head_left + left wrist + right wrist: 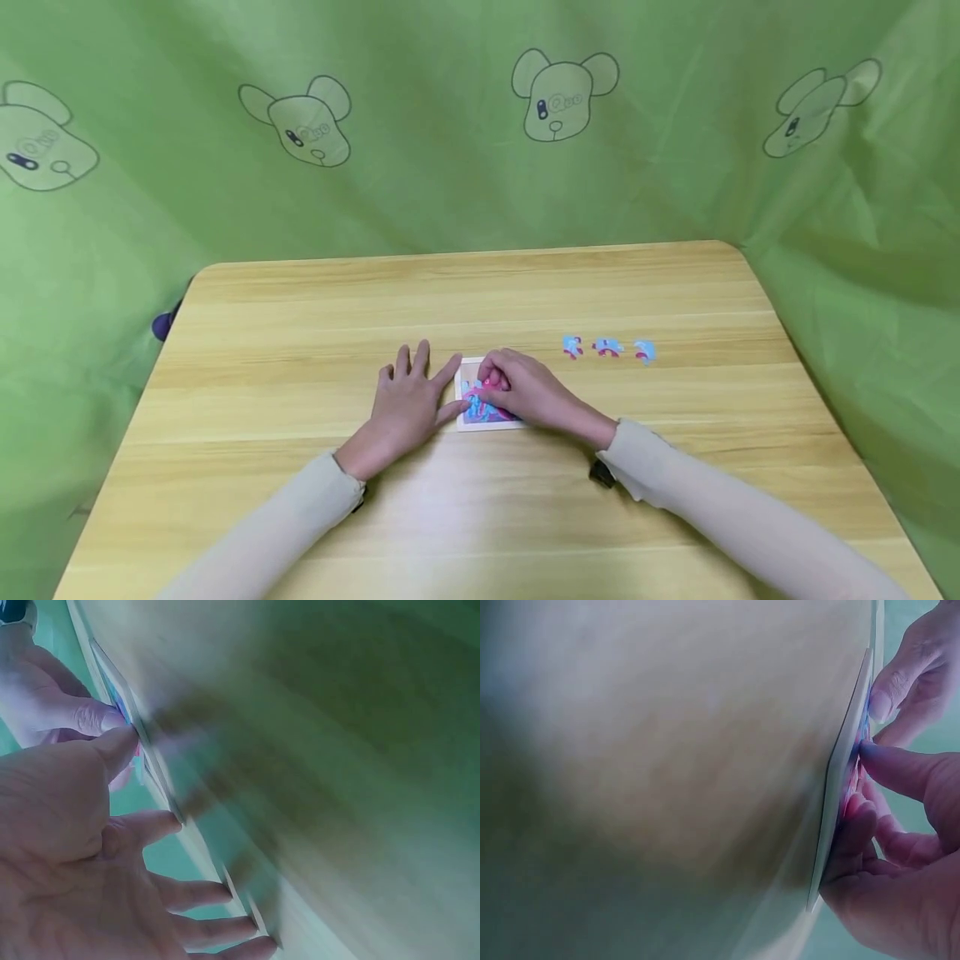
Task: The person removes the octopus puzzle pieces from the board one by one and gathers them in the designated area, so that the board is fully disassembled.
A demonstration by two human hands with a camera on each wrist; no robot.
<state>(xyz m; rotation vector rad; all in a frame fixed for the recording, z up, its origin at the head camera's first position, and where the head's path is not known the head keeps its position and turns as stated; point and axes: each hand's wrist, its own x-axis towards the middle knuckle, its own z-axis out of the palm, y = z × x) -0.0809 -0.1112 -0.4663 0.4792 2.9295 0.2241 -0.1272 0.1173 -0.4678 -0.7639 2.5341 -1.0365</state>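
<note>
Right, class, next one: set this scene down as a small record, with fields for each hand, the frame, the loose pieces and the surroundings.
Left hand: fingers spread, thumb and index finger at the frame's left side
Right hand: over the frame, fingers curled; whether it grips a piece is unclear
Frame: white rim, partly filled, bare backing at upper left
Loose pieces: three, blue and pink, in a row beyond the frame to the right
Table: wood-grained
Cloth: green, printed with cartoon heads
</note>
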